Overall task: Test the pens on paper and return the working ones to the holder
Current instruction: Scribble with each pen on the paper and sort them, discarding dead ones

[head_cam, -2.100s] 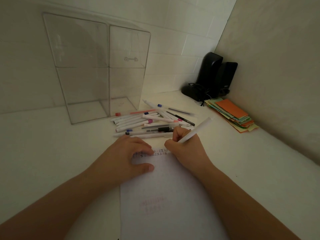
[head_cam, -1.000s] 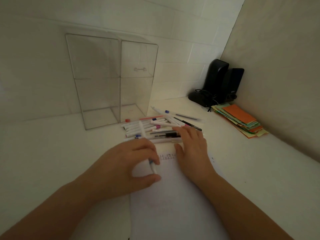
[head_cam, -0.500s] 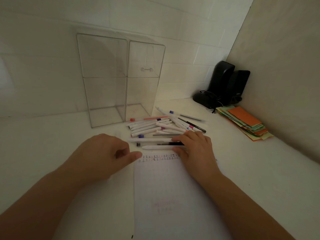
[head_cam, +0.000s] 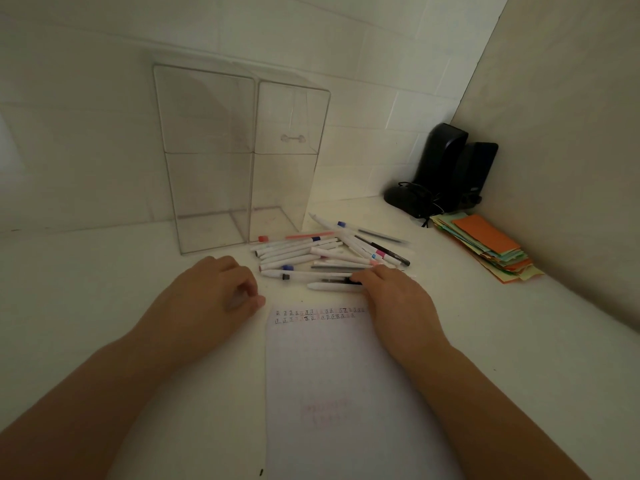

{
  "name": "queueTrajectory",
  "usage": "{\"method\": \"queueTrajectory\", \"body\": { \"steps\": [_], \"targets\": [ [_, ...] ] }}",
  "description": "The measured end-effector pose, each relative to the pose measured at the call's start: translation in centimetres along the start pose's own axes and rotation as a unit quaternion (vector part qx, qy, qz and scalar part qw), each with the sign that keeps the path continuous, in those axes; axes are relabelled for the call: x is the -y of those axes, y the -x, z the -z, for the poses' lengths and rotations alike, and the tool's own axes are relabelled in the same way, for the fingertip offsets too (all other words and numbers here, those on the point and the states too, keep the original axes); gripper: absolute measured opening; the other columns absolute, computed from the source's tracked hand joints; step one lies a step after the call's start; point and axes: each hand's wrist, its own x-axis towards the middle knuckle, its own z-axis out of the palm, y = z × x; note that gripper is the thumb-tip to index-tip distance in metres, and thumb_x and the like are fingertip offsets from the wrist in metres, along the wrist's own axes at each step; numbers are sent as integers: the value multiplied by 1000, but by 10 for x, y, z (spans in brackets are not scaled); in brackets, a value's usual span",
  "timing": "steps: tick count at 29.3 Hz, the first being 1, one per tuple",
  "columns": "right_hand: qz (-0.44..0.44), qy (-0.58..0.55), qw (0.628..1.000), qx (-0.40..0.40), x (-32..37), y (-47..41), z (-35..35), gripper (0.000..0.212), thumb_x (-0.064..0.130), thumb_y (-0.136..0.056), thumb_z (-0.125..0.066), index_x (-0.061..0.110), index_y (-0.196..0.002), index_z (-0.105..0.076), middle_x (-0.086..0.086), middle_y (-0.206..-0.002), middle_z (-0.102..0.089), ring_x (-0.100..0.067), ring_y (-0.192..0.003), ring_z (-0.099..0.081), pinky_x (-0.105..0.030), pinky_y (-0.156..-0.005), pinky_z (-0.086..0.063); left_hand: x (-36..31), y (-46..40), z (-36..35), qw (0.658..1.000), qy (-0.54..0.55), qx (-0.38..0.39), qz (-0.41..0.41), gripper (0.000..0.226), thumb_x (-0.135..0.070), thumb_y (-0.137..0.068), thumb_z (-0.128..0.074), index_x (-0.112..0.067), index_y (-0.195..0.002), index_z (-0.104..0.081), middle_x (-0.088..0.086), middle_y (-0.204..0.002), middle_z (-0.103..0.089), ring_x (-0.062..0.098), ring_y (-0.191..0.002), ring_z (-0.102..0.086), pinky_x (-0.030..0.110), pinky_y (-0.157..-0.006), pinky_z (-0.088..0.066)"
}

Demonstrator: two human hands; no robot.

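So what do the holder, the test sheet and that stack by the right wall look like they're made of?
Holder: clear, glossy rigid plastic, probably acrylic; the wall tiles show straight through it. Test sheet: thin matte white paper with rows of small pen marks along its top. Stack: coloured paper or thin card, orange on top, layered edges visible.

Two bare forearms enter from the lower corners of the frame. No sleeves, no watch or rings seen on left hand (head_cam: 211, 299) or right hand (head_cam: 398, 299). Nails short, unpainted.

Scattered pens (head_cam: 322, 252) lie just before the clear holder (head_cam: 239, 157), crowding its front.
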Motion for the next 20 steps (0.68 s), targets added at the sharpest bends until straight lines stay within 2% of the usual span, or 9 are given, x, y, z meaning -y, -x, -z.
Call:
{"method": "queueTrajectory", "body": {
  "steps": [2, 4, 8, 11, 14, 15, 17, 19, 20],
  "targets": [
    [25, 35, 998, -35, -3, -1, -3, 27, 1, -66, -73, 12, -90, -70, -12, -94, -68, -32, -85, -66, -38, -74, -53, -4, -1, 0, 999, -39, -5, -5, 29, -50, -84, -40, -27, -87, -59, -10, -92, -56, 13, -88, -50, 28, -77, -39],
    [34, 61, 997, -44, -4, -2, -7, 23, 9, -63, -80, 12, -83, -70, -11, -91, -67, -30, -84, -64, -36, -74, -52, -15, -1, -1, 997, -44, -27, -51, 40, -55, -77, -29, -29, -83, -59, -10, -90, -58, 13, -84, -52, 29, -73, -40],
    [82, 69, 991, -81, -5, -2, -10, 5, 13, -76, -63, 15, -79, -66, -3, -78, -63, -24, -73, -61, -32, -66, -50, -40, 6, -15, 989, 50, 24, -136, 29, -52, -78, -37, -32, -90, -55, -13, -96, -57, 8, -92, -51, 25, -81, -41],
    [88, 72, 991, -76, -9, -3, -15, 20, 23, -79, -47, 21, -81, -67, 3, -79, -63, -20, -74, -61, -27, -65, -48, -42, 8, -27, 979, 76, 84, -171, 32, -54, -77, -40, -37, -102, -49, -16, -109, -54, 5, -102, -47, 26, -88, -35],
    [-13, -108, 989, -104, -1, -1, -3, 15, 22, -91, -50, 17, -92, -64, 4, -85, -61, -17, -80, -56, -29, -72, -46, -40, 4, -30, 978, 96, 92, -159, 48, -61, -71, -36, -37, -109, -51, -20, -112, -52, 1, -106, -43, 26, -94, -33],
    [-87, -227, 963, -112, 2, -1, 5, 13, 22, -93, -49, 18, -96, -61, 7, -85, -60, -14, -81, -56, -26, -73, -47, -41, 3, -29, 978, 110, 92, -149, 49, -63, -68, -35, -39, -109, -50, -24, -109, -49, -1, -105, -43, 25, -96, -33],
    [-196, -468, 855, -111, 5, -3, 17, 11, 17, -94, -48, 14, -99, -58, 5, -86, -63, -11, -78, -61, -21, -71, -52, -43, 2, -27, 978, 129, 96, -130, 40, -63, -67, -39, -50, -105, -39, -31, -102, -44, -6, -102, -43, 19, -96, -34],
    [-235, -643, 728, -38, 8, -3, 21, 14, 10, -94, -46, 6, -99, -59, -6, -85, -65, -14, -73, -65, -24, -70, -55, -45, 2, -25, 976, 165, 98, -104, 42, -63, -65, -47, -59, -103, -31, -33, -100, -49, -10, -100, -46, 10, -90, -34],
    [-239, -689, 684, 5, 10, -2, 20, 14, 8, -94, -46, 5, -97, -59, -10, -84, -65, -16, -72, -65, -26, -69, -56, -46, 2, -23, 974, 181, 91, -102, 48, -67, -62, -49, -63, -105, -27, -32, -100, -52, -11, -100, -47, 6, -88, -34]
  ]
}}
